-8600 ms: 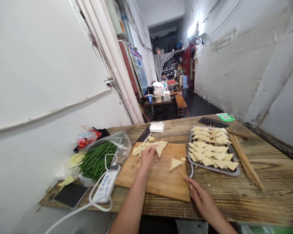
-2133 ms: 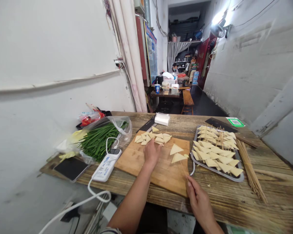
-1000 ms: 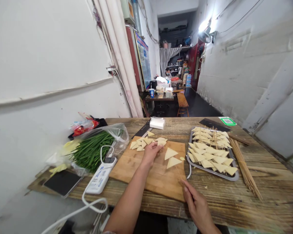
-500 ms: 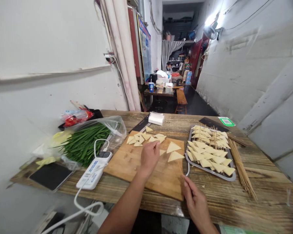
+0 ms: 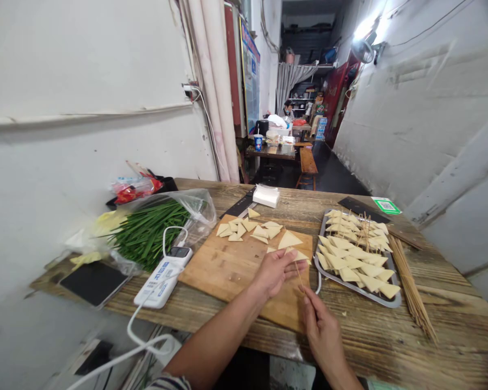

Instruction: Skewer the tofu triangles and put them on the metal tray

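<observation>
My right hand pinches the lower end of a thin bamboo skewer, which points up and away over the right part of the wooden cutting board. At its far end is a pale yellow tofu triangle. My left hand closes around that end, thumb on the triangle and fingers beside the skewer; its grip is partly hidden. Another tofu triangle lies flat just beyond. More loose triangles are scattered along the board's far side.
A metal tray of skewered triangles stands right of the board, beside a bundle of bare skewers. On the left are a white power strip with its cable, bagged green chives and a black flat pad. White tissues lie behind.
My left hand has moved right and nearer, from the loose triangles to the triangle at the skewer's end. My right hand still holds the skewer. The view has shifted slightly.
</observation>
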Demonstrator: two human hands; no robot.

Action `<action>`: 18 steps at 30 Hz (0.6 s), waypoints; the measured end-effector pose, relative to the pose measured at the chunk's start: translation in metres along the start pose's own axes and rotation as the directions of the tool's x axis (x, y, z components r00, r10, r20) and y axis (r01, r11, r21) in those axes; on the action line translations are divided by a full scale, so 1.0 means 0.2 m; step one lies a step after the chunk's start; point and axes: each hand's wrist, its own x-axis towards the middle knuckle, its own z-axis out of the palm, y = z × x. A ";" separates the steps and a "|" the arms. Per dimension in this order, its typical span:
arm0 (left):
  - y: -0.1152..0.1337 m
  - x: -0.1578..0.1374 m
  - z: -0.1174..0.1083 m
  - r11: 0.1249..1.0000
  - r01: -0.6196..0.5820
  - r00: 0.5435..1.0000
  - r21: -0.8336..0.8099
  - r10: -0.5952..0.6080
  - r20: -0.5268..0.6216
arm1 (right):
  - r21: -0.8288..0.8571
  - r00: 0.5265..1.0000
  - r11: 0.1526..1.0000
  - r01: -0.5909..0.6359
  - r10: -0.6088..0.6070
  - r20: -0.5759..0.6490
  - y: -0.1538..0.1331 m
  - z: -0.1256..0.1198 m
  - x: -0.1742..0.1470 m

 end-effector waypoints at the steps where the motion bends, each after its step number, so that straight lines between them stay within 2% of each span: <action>1: -0.01 0.00 0.01 1.000 0.010 1.000 0.004 -0.010 0.008 | 0.000 1.000 1.000 -0.012 0.012 0.001 0.00 0.00 0.00; 4: -0.01 -0.01 0.02 1.000 -0.014 1.000 0.027 0.013 0.021 | 0.016 1.000 1.000 -0.021 0.021 0.000 0.00 -0.01 0.01; 8: 0.03 0.01 0.02 0.975 -0.221 0.975 -0.017 0.220 -0.031 | 0.035 1.000 0.999 0.005 -0.005 0.018 0.00 -0.03 0.02; 10: 0.06 0.02 0.00 0.960 -0.273 0.961 -0.069 0.268 -0.069 | 0.035 0.998 0.999 0.017 -0.020 0.065 0.00 -0.04 0.01; 13: 0.06 0.04 -0.03 0.955 -0.286 0.955 -0.083 0.276 -0.111 | 0.024 0.991 0.999 0.037 -0.039 0.128 -0.01 -0.05 -0.03; 18: 0.03 0.03 -0.01 0.972 -0.220 0.974 -0.082 0.215 -0.066 | 0.015 0.992 1.000 0.010 -0.012 0.126 -0.01 -0.05 -0.05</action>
